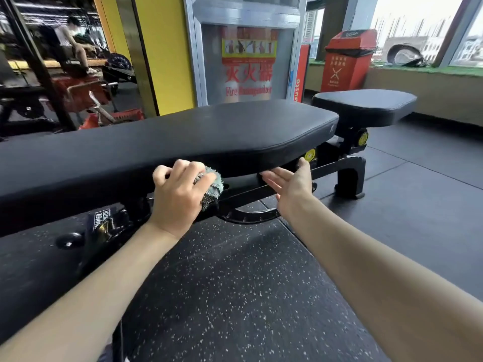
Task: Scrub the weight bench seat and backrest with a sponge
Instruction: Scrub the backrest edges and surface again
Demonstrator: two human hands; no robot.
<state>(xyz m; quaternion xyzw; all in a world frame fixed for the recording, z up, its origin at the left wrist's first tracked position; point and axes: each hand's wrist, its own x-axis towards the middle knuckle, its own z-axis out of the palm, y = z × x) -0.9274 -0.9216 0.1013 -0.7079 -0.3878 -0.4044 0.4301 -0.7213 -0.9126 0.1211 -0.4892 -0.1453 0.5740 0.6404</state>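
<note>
The left hand (180,194) is curled tight around a grey-green sponge (211,186), pressing it against the near side edge of the long black backrest (183,137); part of the sponge bulges out past the knuckles toward the right. The right hand (290,184) lies just beside it, fingers (274,176) stretched out flat and together, empty, their tips tucked under the lower rim of the same pad and the thumb raised against its edge. Both bare forearms reach in from the lower corners of the view. The backrest lies level on a black steel frame (347,176) fitted with yellow adjustment knobs (310,154). Beyond its rounded right end, apart from it by a narrow gap, sits the shorter black seat (366,105). Beneath the bench the floor (235,283) is dark rubber flecked with white. Behind stand a glazed fire-extinguisher cabinet (248,61) with red lettering, a yellow pillar (162,48), and a red bin (349,58) near the window. A seated person (70,45) appears far left among other gym equipment.
</note>
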